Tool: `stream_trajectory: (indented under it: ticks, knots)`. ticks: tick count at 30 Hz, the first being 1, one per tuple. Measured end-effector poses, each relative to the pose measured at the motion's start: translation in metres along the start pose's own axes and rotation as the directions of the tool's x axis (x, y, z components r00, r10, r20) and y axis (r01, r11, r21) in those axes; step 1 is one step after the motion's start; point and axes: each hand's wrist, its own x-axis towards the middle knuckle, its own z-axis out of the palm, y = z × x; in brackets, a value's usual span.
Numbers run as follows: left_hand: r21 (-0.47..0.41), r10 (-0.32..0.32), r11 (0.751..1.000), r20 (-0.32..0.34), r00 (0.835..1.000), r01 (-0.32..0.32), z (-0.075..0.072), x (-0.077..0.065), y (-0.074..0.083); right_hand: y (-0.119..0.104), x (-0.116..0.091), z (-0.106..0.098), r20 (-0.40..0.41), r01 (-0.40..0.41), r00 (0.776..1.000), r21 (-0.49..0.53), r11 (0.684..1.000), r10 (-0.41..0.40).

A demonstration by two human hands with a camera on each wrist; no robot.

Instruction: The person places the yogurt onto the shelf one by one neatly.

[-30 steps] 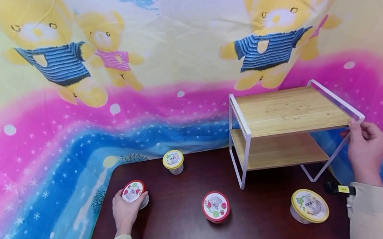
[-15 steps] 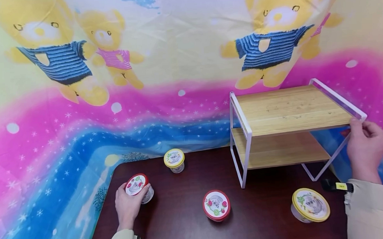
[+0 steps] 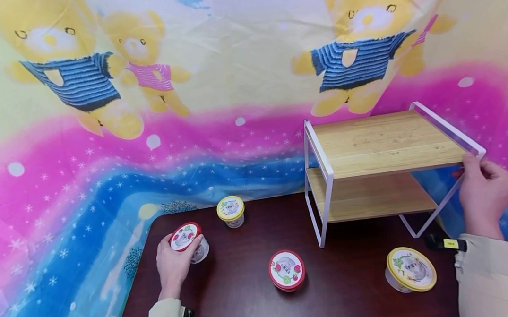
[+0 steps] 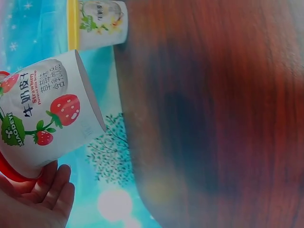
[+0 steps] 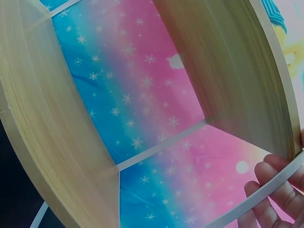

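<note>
Teddy-bear cloth [image 3: 254, 78] hangs behind the dark tabletop [image 3: 234, 287]. Left hand [image 3: 173, 263] has fingers curled around the red-lidded strawberry cup [image 4: 47, 109], tilted, base away from them, reading "Strawberry" and "牛奶皮子". Well rightward stands the two-tier shelf [image 3: 385, 143], its near corner pinched by the right hand [image 3: 485, 191].

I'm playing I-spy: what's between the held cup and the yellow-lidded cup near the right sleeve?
Another red-lidded cup stands on the table between them, in the head view.

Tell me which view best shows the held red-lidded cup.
Left wrist: the held cup appears close up, its strawberry print readable. The head view shows mostly its lid; the right wrist view shows none of it.
</note>
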Motion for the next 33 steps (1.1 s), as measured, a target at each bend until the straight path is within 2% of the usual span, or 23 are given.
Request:
stream_trajectory:
  ticks: [5, 9, 13, 23, 33]
  knots:
    - [-0.015, 0.034, 0.999, -0.004, 0.999, -0.034, -0.001, -0.002, 0.011, -0.006, -0.006, 0.000, -0.004, 0.025, 1.000, 0.002, 1.000, -0.025]
    - [-0.027, 0.055, 0.998, 0.020, 0.998, -0.055, -0.002, -0.003, 0.021, -0.006, -0.008, 0.000, -0.011, 0.043, 0.999, -0.012, 0.999, -0.043]
    - [-0.043, 0.066, 0.997, 0.043, 0.997, -0.064, -0.003, -0.005, 0.031, -0.002, -0.005, 0.001, -0.015, 0.057, 0.998, -0.025, 0.998, -0.057]
    - [-0.067, 0.123, 0.991, 0.048, 0.991, -0.119, 0.000, -0.007, 0.050, 0.010, 0.004, 0.003, -0.033, 0.066, 0.997, -0.027, 0.997, -0.067]
    - [-0.083, 0.155, 0.985, 0.057, 0.986, -0.150, 0.003, -0.014, 0.066, 0.010, 0.004, 0.004, -0.040, 0.063, 0.997, 0.008, 0.998, -0.063]
